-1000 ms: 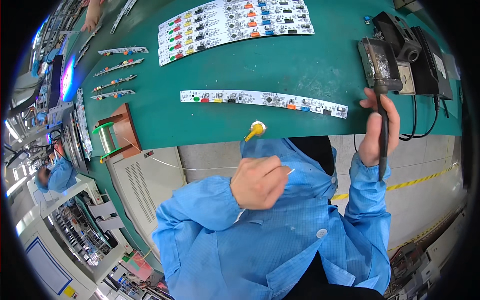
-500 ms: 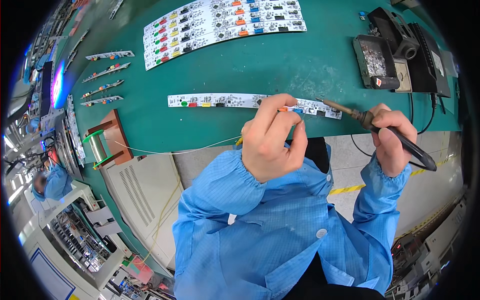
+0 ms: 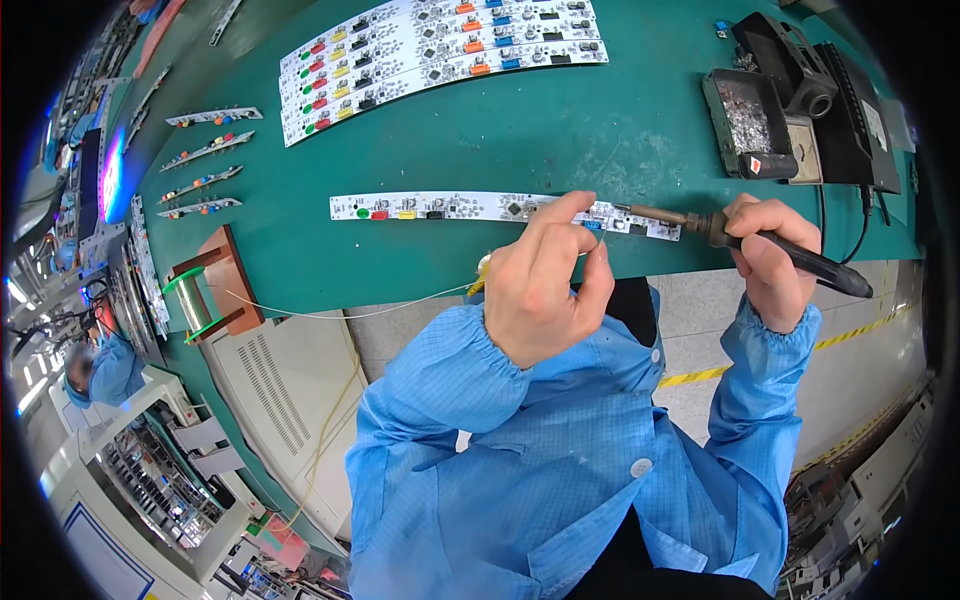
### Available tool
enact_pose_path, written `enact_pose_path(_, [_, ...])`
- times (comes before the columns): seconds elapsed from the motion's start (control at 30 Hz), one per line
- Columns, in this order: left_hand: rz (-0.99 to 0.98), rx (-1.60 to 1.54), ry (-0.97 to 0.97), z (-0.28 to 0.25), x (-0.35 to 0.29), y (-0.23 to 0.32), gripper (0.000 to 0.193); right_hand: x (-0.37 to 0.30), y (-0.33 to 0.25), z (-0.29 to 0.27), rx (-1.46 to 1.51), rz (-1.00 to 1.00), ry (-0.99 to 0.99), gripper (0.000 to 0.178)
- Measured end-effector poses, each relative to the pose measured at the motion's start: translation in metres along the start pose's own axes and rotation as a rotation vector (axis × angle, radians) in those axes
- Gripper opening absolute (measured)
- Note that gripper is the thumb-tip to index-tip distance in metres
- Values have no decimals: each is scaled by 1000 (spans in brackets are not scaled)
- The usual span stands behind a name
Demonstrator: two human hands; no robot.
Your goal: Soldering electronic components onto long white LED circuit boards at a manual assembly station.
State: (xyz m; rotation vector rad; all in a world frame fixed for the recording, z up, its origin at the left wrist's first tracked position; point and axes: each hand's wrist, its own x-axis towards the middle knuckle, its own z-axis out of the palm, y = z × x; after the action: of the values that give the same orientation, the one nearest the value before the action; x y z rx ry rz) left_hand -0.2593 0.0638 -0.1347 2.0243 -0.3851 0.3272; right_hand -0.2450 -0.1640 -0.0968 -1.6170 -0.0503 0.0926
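Observation:
A narrow white circuit board [image 3: 470, 206] with coloured connectors lies crosswise in front of me on the green mat. My right hand [image 3: 775, 258] grips a black soldering iron [image 3: 820, 272] like a pen. Its tip points left and reaches the right part of the board, beside the blue connector [image 3: 593, 225]. Over the board's near edge, my left hand [image 3: 545, 285] is closed in a loose pinch on thin solder wire [image 3: 370, 313], which trails from a spool [image 3: 190, 303] on the left. Its fingers partly hide the board. Something yellow [image 3: 483, 272] shows beside that hand.
Several similar boards [image 3: 400, 80] lie overlapped at the far side. More populated boards [image 3: 205, 150] stand on edge at left. The spool rests on a brown stand [image 3: 232, 280]. A black iron holder [image 3: 790, 70] and a tray of metal scraps [image 3: 740, 115] occupy the far right.
The soldering iron has shifted left and its tip has come down to the board near the blue connector. My right hand moved slightly left and away from me; my left hand stayed nearly still.

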Motion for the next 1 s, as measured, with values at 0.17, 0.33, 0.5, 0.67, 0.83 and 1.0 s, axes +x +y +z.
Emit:
enact_pose_path(0.17, [5,13,-8,0,0,-1,17,1,7,-4,0,30,-54,25])
enact_pose_path(0.33, [-21,29,-53,-2,1,1,16,4,8,-7,57,114,-54,23])
enact_pose_path(0.5, [-33,16,-51,-1,1,0,15,6,7,-7,62,117,-46,22])
enact_pose_path(0.67, [-43,3,-52,-1,1,1,14,5,7,-6,58,136,-20,22])
enact_pose_path(0.83, [-27,15,-49,0,1,0,14,5,6,-7,61,134,-27,22])
enact_pose_path(1.0, [-19,5,-43,0,1,1,14,4,7,-7,76,115,-29,22])
